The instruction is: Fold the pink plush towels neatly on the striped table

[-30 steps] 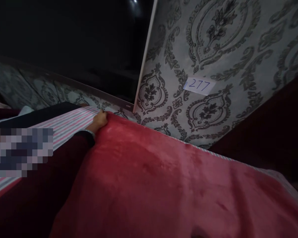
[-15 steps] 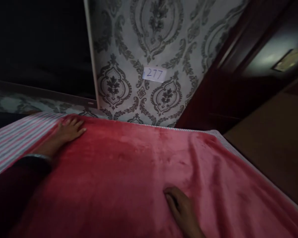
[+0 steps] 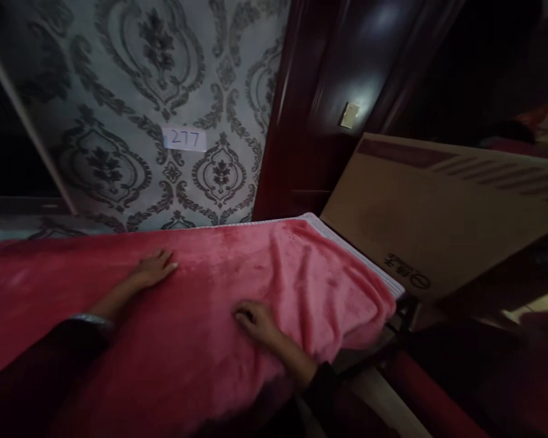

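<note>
A plush red-pink blanket [image 3: 201, 365] covers the bed in front of me, with raised folds across its right part. My left hand [image 3: 154, 269] lies flat on it near the far side, fingers spread and nothing held. Closer to the folds, my right hand [image 3: 258, 322] rests on the plush with fingers curled in towards the thumb. A small gap shows inside that curl; whether the fingertips pinch any cloth is hidden. A striped sheet edge [image 3: 346, 246] shows beyond the blanket at the right corner.
Patterned wallpaper with a paper label "277" [image 3: 185, 139] stands behind the bed. A large cardboard box [image 3: 419, 207] leans beyond the right end. Behind it is a dark red door frame [image 3: 301, 121] with a switch plate [image 3: 350, 115]. A dark screen [image 3: 9, 140] is at left.
My view has swung right, showing more of the box and the bed's right corner. The left hand has moved right across the blanket, nearer the right hand, which keeps its curled shape.
</note>
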Demonstrator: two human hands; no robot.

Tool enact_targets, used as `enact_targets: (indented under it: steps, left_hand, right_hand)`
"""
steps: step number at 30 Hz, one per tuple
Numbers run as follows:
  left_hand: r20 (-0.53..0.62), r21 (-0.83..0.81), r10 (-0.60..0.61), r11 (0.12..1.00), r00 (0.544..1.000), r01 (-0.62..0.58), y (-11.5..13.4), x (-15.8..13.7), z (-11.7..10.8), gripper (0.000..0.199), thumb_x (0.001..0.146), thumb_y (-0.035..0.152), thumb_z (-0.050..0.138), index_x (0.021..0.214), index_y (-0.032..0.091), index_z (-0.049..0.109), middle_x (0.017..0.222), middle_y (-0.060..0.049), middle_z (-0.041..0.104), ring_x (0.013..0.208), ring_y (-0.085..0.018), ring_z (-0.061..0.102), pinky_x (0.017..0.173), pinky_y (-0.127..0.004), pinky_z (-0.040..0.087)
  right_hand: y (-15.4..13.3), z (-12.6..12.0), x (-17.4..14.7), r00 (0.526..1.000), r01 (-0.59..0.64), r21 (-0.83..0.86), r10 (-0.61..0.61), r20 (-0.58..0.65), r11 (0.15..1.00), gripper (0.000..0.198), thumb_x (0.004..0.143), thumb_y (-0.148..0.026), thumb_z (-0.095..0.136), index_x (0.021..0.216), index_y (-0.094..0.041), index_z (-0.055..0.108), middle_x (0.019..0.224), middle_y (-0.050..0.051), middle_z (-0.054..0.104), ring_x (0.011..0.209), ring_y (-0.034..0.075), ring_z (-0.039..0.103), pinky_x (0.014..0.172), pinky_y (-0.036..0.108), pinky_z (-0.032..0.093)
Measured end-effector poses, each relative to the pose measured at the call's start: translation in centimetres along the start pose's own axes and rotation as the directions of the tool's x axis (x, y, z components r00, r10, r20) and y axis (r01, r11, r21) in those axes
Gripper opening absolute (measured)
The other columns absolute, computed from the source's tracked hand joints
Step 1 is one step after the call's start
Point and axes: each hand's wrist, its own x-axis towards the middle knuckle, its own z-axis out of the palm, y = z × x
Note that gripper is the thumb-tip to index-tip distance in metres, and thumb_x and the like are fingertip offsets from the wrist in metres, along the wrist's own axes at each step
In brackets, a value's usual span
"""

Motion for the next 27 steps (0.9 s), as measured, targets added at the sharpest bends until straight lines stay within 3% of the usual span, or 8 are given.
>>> enact_targets:
  steps: [3, 5, 6, 8, 10, 13, 20, 27]
  left_hand:
    - [0.048, 0.01, 0.049, 0.999, 0.998, -0.05, 5.7, -0.1, 1.2, 0.072, 0.101, 0.044, 0.03, 0.164, 0.009, 0.03, 0.171, -0.023, 0.022, 0.159, -0.033, 0.022, 0.125, -0.056, 0.024]
    - [-0.005, 0.046, 0.044, 0.998, 0.999, -0.044, 7.5, -0.3, 2.1, 0.071, 0.101, 0.045, 0.028, 0.164, 0.012, 0.031, 0.171, -0.021, 0.023, 0.159, -0.036, 0.021, 0.123, -0.063, 0.022]
    - [-0.031, 0.068, 0.038, 0.997, 0.999, -0.036, 7.9, -0.3, 2.6, 0.07, 0.101, 0.045, 0.027, 0.164, 0.013, 0.032, 0.171, -0.021, 0.023, 0.159, -0.037, 0.022, 0.122, -0.065, 0.022]
    - [-0.07, 0.104, 0.03, 0.994, 0.997, -0.023, 8.0, -0.2, 3.3, 0.071, 0.101, 0.046, 0.025, 0.164, 0.014, 0.032, 0.171, -0.02, 0.024, 0.158, -0.038, 0.022, 0.121, -0.066, 0.022]
    - [-0.067, 0.111, 0.037, 0.993, 0.997, -0.03, 7.7, 0.0, 3.8, 0.072, 0.101, 0.047, 0.024, 0.164, 0.014, 0.031, 0.171, -0.018, 0.024, 0.158, -0.038, 0.022, 0.121, -0.065, 0.024]
    - [-0.074, 0.096, 0.032, 0.995, 0.997, -0.025, 7.2, 0.3, 4.0, 0.072, 0.1, 0.047, 0.026, 0.164, 0.015, 0.033, 0.171, -0.017, 0.024, 0.158, -0.037, 0.024, 0.122, -0.065, 0.024]
    - [-0.095, 0.085, 0.026, 0.996, 0.995, -0.018, 6.4, 1.0, 4.6, 0.072, 0.098, 0.048, 0.026, 0.162, 0.018, 0.038, 0.171, -0.014, 0.026, 0.158, -0.035, 0.025, 0.122, -0.064, 0.024]
    - [-0.115, 0.141, 0.029, 0.99, 0.993, -0.013, 5.1, 1.7, 5.8, 0.083, 0.091, 0.056, 0.014, 0.163, 0.022, 0.036, 0.172, -0.008, 0.026, 0.159, -0.03, 0.025, 0.122, -0.059, 0.025]
  right_hand:
    - [1.9, -5.3, 0.2, 0.996, -0.028, -0.029, 0.025, -0.083, 0.999, 0.025, 0.09, -0.015, 0.055, 0.106, -0.021, 0.074, 0.107, 0.005, 0.078, 0.097, 0.019, 0.071, 0.09, 0.032, 0.056]
    - [3.8, -10.5, 0.3, 0.971, -0.159, -0.114, 0.134, -0.2, 0.981, 0.026, 0.092, -0.017, 0.053, 0.108, -0.02, 0.074, 0.11, 0.007, 0.078, 0.1, 0.021, 0.072, 0.092, 0.033, 0.056]
    - [4.9, -13.3, 0.3, 0.935, -0.28, -0.165, 0.229, -0.273, 0.946, 0.028, 0.094, -0.017, 0.051, 0.11, -0.018, 0.074, 0.113, 0.008, 0.077, 0.102, 0.021, 0.071, 0.091, 0.032, 0.056]
    - [7.2, -18.7, 0.3, 0.797, -0.552, -0.273, 0.401, -0.452, 0.788, 0.034, 0.094, -0.016, 0.047, 0.118, -0.015, 0.072, 0.122, 0.009, 0.075, 0.109, 0.019, 0.07, 0.094, 0.028, 0.054]
    - [9.4, -23.2, 0.4, 0.71, -0.659, -0.292, 0.446, -0.545, 0.693, 0.041, 0.095, -0.013, 0.044, 0.128, -0.006, 0.067, 0.128, 0.017, 0.072, 0.115, 0.023, 0.068, 0.1, 0.032, 0.052]
    - [12.4, -27.4, 1.1, 0.638, -0.739, -0.317, 0.467, -0.613, 0.594, 0.048, 0.095, -0.013, 0.044, 0.139, -0.001, 0.06, 0.138, 0.023, 0.064, 0.127, 0.028, 0.061, 0.109, 0.036, 0.045]
    - [17.3, -29.2, 5.1, 0.635, -0.771, -0.412, 0.539, -0.553, 0.485, 0.046, 0.099, -0.023, 0.053, 0.142, -0.007, 0.06, 0.134, 0.023, 0.067, 0.127, 0.03, 0.061, 0.102, 0.033, 0.046]
    - [17.7, -26.4, 5.8, 0.758, -0.649, -0.508, 0.54, -0.366, 0.566, 0.024, 0.096, -0.027, 0.063, 0.113, -0.019, 0.076, 0.125, 0.012, 0.072, 0.113, 0.022, 0.066, 0.092, 0.024, 0.044]
